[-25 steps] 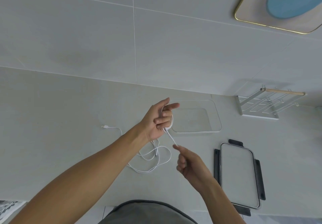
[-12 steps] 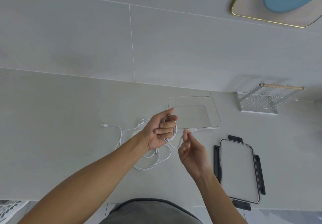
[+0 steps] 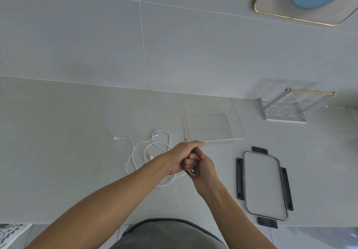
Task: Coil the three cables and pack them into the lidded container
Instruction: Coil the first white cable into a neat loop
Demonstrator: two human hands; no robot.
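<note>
My left hand [image 3: 179, 156] is closed around a small coil of white cable [image 3: 192, 169], whose loop hangs below the fingers. My right hand [image 3: 206, 166] presses against it from the right and grips the same coil. Loose white cables [image 3: 147, 146] lie tangled on the counter to the left of my hands, with USB plugs at their ends. The clear container [image 3: 237, 124] stands open just beyond my hands. Its lid [image 3: 264, 184] with dark clips lies flat to the right.
A white wire rack with a wooden bar [image 3: 290, 106] stands at the back right against the tiled wall. A gold-rimmed tray with a blue disc [image 3: 275, 9] shows at the top right. The counter's front edge runs below my arms.
My right hand has come up from below and closed onto the coil in my left hand. Both hands have dropped lower and nearer to me, away from the container.
</note>
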